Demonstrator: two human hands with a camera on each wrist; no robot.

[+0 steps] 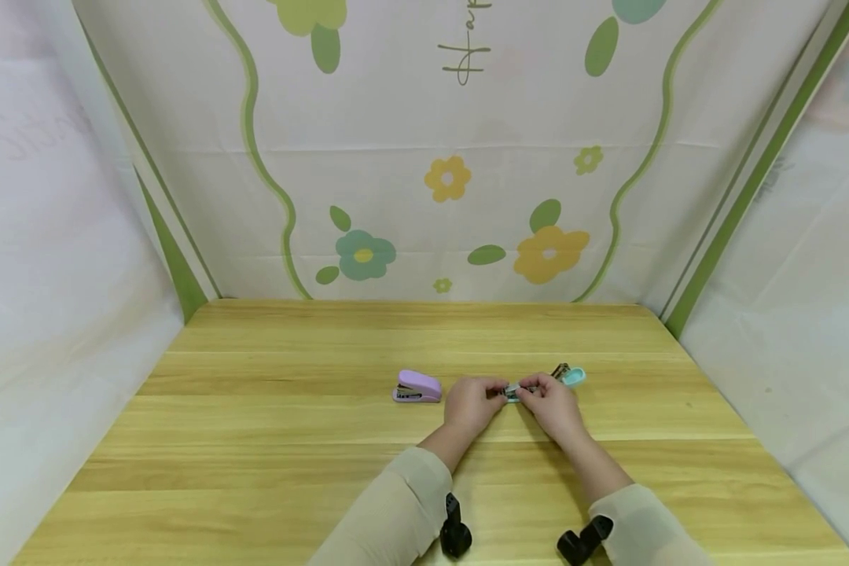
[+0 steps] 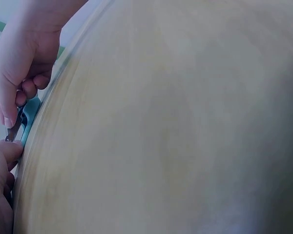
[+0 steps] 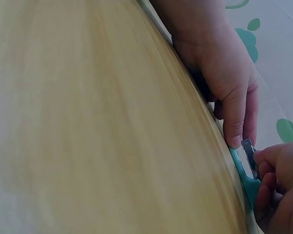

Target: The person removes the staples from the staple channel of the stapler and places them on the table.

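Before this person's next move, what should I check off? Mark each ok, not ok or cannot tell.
1. Left hand holding one end of the teal stapler: ok.
2. Right hand gripping the teal stapler too: ok.
3. Teal stapler opened up: ok.
4. Staples loaded in it: cannot tell, too small and partly covered.
5. Purple stapler standing on the table, not held: ok.

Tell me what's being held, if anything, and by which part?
The opened teal stapler: the left hand holds its base at one end, while the right hand pinches its metal part above the base.
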